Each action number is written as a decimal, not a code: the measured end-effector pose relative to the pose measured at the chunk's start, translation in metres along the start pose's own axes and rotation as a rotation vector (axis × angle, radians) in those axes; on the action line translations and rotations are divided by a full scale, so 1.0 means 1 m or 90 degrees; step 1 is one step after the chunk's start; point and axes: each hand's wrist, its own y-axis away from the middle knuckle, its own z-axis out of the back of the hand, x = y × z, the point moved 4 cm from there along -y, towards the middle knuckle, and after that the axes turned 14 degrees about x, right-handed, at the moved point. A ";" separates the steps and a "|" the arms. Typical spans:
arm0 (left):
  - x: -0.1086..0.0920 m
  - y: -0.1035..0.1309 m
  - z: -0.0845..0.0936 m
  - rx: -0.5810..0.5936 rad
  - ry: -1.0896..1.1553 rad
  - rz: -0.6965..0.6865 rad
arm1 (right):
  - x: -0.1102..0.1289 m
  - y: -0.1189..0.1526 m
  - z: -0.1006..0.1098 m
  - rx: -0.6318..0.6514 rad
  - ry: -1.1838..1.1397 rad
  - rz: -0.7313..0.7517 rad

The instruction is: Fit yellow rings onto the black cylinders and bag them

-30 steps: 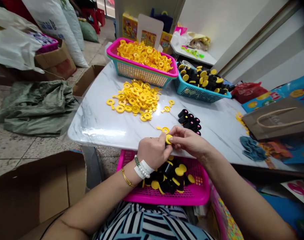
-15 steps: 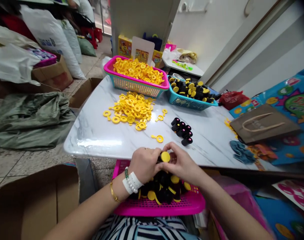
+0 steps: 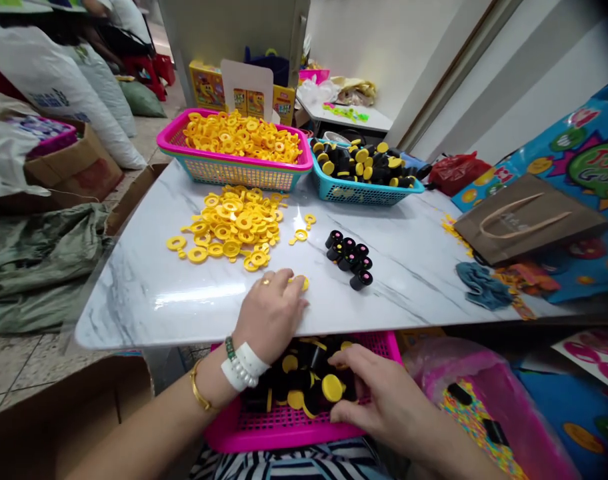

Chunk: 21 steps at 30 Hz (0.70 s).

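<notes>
My left hand [image 3: 271, 310] is at the table's near edge, its bent fingers closed on a yellow plastic ring with a tab [image 3: 303, 283] and partly hiding it. My right hand [image 3: 379, 393] reaches into the pink basket [image 3: 284, 437] with thumb and fingers apart, beside a black cylinder with a yellow cap [image 3: 333, 388]. Several similar capped cylinders fill that basket, below the tabletop. Ahead of my left hand lies a loose pile of yellow rings [image 3: 234, 223]. A cluster of small black cylinders with pink spots on their ends [image 3: 351, 257] stands to its right.
At the back of the marble-patterned table [image 3: 409, 267] are a pink-rimmed basket of yellow rings [image 3: 234, 177] and a blue basket of capped black cylinders [image 3: 367, 193]. A brown paper bag [image 3: 529, 220] lies to the right. Below it, a pink bag [image 3: 489, 373] holds colourful bits.
My hands have parted. The left has moved up onto the table to the single yellow ring; the right has lowered into the pink basket and opened beside the capped cylinder. The view has shifted.
</notes>
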 end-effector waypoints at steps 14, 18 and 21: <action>-0.010 -0.049 -0.013 0.038 0.259 -0.009 | 0.008 -0.051 0.026 -0.258 0.296 0.139; -0.005 -0.081 -0.009 0.005 0.199 -0.024 | 0.006 -0.042 0.016 -0.242 0.331 0.186; -0.005 -0.094 -0.015 0.004 0.202 0.002 | -0.001 -0.035 0.009 -0.252 0.350 0.212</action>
